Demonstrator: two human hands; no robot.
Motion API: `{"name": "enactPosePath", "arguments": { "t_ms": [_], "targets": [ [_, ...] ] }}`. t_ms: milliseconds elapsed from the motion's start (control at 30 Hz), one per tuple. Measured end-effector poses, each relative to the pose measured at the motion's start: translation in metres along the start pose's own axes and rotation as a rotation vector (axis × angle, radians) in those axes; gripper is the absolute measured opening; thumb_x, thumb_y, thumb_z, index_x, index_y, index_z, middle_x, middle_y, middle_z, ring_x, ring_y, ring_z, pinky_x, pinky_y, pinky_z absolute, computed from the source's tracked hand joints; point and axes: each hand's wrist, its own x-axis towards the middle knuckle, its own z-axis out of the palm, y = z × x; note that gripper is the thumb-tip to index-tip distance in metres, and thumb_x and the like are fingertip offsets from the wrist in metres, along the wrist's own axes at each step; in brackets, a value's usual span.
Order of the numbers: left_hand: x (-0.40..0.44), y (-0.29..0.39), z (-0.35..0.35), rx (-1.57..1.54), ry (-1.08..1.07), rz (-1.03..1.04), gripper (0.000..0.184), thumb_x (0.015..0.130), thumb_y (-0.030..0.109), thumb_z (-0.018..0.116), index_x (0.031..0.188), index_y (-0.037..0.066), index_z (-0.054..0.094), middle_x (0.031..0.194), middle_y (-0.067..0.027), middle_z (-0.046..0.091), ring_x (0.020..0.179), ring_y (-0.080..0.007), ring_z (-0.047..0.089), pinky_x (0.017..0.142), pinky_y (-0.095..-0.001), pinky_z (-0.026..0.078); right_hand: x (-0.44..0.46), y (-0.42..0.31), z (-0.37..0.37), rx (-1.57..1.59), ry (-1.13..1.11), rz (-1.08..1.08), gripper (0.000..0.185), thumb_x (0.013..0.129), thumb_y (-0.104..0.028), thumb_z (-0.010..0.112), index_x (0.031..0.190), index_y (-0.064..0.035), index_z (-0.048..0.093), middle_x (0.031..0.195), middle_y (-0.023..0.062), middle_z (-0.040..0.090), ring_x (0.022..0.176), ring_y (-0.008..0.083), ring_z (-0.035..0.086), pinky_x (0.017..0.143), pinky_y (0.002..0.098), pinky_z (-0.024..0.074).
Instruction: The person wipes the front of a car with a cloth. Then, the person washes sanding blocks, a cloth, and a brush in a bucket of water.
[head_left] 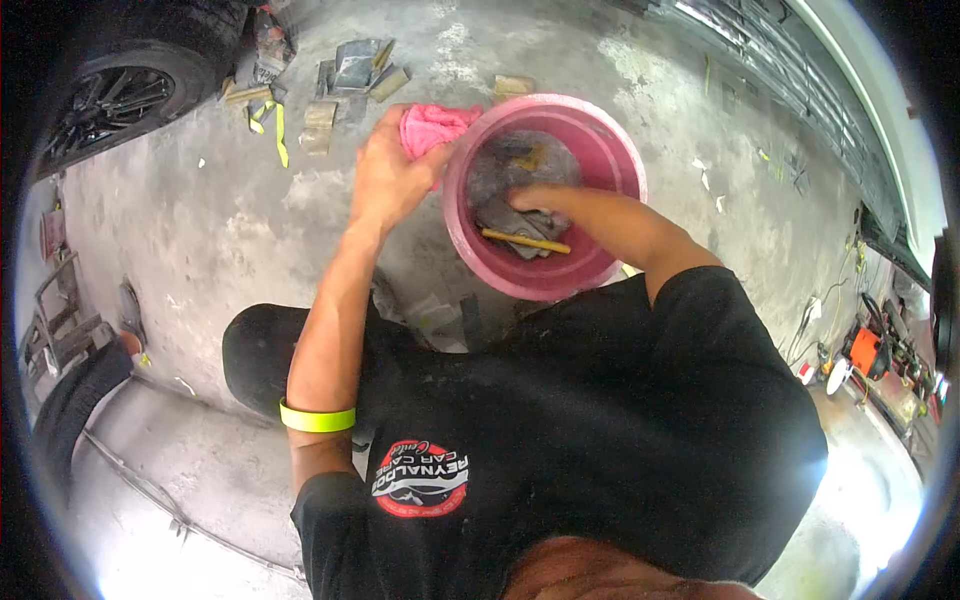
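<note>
A bright pink cloth [436, 128] is bunched in my left hand [395, 165], just beside the rim of a pink bucket [625, 150]. The thumb of that hand lies by the bucket's left wall. My right hand [538, 198] reaches down inside the bucket, its fingers curled among grey, crumpled material [525, 228]. What those fingers hold, if anything, is hidden. A thin yellow stick-like piece [526, 241] lies across the contents near my right hand. Greyish, clear-looking sheeting [495, 165] fills the far side of the bucket.
Used sandpaper-like pieces [360, 65] and a yellow-green strip [281, 135] lie on the concrete floor. A car wheel [110, 100] stands at upper left. Along the right runs a vehicle body panel [850, 60]. Another person's leg [85, 400] is at left; an orange tool [868, 352] sits at right.
</note>
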Motion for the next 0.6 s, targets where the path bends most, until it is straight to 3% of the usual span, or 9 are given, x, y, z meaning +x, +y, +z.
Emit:
{"name": "enactPosePath", "arguments": {
  "t_ms": [100,200,233,267,333,367,467,533,600],
  "targets": [
    [0.002,-0.005,0.0,0.042,0.009,0.031,0.048,0.073,0.023,0.075,0.112,0.001,0.06,0.102,-0.0199,0.068,0.097,-0.0321,0.066,0.086,-0.0381,0.051,0.017,0.017,0.003,-1.195,0.184,-0.148,0.031,0.087,-0.024,0.051,0.102,-0.0076,0.072,0.108,0.0202,0.067,0.101,0.0332,0.066,0.081,0.0469,0.0519],
    [0.006,-0.005,0.003,0.062,0.012,0.078,0.049,0.072,0.023,0.074,0.113,0.0,0.059,0.103,-0.0217,0.067,0.1,-0.0348,0.065,0.087,-0.0395,0.05,0.009,0.011,0.013,-1.334,0.389,-0.334,0.025,0.085,-0.02,0.055,0.103,-0.0172,0.072,0.102,0.0146,0.068,0.101,0.0248,0.064,0.08,0.0424,0.0515],
    [0.004,-0.006,0.004,0.058,0.009,0.079,0.05,0.072,0.022,0.074,0.114,0.0,0.059,0.104,-0.0225,0.066,0.101,-0.0361,0.064,0.088,-0.04,0.05,-0.001,0.003,0.01,-1.382,0.393,-0.481,0.027,0.085,-0.017,0.053,0.105,-0.016,0.07,0.095,0.0137,0.068,0.1,0.0238,0.065,0.079,0.0433,0.0515],
    [0.002,-0.006,0.004,0.056,0.014,0.071,0.05,0.072,0.022,0.074,0.114,0.0,0.059,0.104,-0.0225,0.066,0.101,-0.0361,0.064,0.088,-0.04,0.05,-0.005,0.0,0.009,-1.388,0.385,-0.484,0.027,0.085,-0.017,0.053,0.105,-0.016,0.07,0.095,0.0137,0.068,0.1,0.0238,0.065,0.079,0.0433,0.0515],
    [0.003,-0.002,0.006,0.129,0.024,0.089,0.05,0.072,0.023,0.074,0.114,0.0,0.059,0.106,-0.0224,0.065,0.103,-0.0369,0.063,0.09,-0.0403,0.049,-0.008,-0.004,0.006,-1.203,0.319,-0.705,0.025,0.087,-0.022,0.052,0.099,-0.0086,0.071,0.104,0.0153,0.068,0.09,0.033,0.067,0.079,0.0442,0.0527],
    [0.003,-0.002,0.006,0.132,0.025,0.094,0.05,0.072,0.023,0.074,0.114,0.0,0.059,0.106,-0.0224,0.065,0.103,-0.0369,0.063,0.09,-0.0403,0.049,-0.008,-0.001,0.005,-1.202,0.325,-0.707,0.025,0.087,-0.022,0.052,0.099,-0.0086,0.071,0.104,0.0153,0.068,0.09,0.033,0.067,0.079,0.0442,0.0527],
    [0.001,0.0,0.004,0.062,-0.02,0.1,0.05,0.072,0.023,0.074,0.114,0.0,0.058,0.107,-0.0224,0.065,0.103,-0.0375,0.062,0.09,-0.0406,0.048,0.025,0.027,-0.001,-0.958,0.33,-0.918,0.028,0.088,-0.023,0.05,0.102,-0.0081,0.069,0.12,0.0173,0.061,0.104,0.0322,0.063,0.089,0.0437,0.0496],
    [0.0,0.002,0.003,0.067,0.015,0.098,0.05,0.072,0.023,0.074,0.114,0.0,0.059,0.108,-0.0222,0.065,0.103,-0.0372,0.062,0.09,-0.0408,0.048,0.083,0.056,-0.008,-1.497,0.483,-1.34,0.034,0.091,-0.03,0.047,0.115,-0.0156,0.065,0.128,0.0119,0.056,0.118,0.0282,0.054,0.1,0.0404,0.0441],
    [0.0,-0.003,0.004,0.088,0.023,0.093,0.049,0.073,0.023,0.074,0.113,0.0,0.059,0.108,-0.0222,0.065,0.103,-0.0369,0.062,0.09,-0.0408,0.048,0.024,0.041,-0.018,-1.478,0.368,-1.368,0.033,0.09,-0.03,0.048,0.109,-0.012,0.068,0.129,0.0129,0.056,0.117,0.0289,0.055,0.101,0.0404,0.0429]
  ]
}}
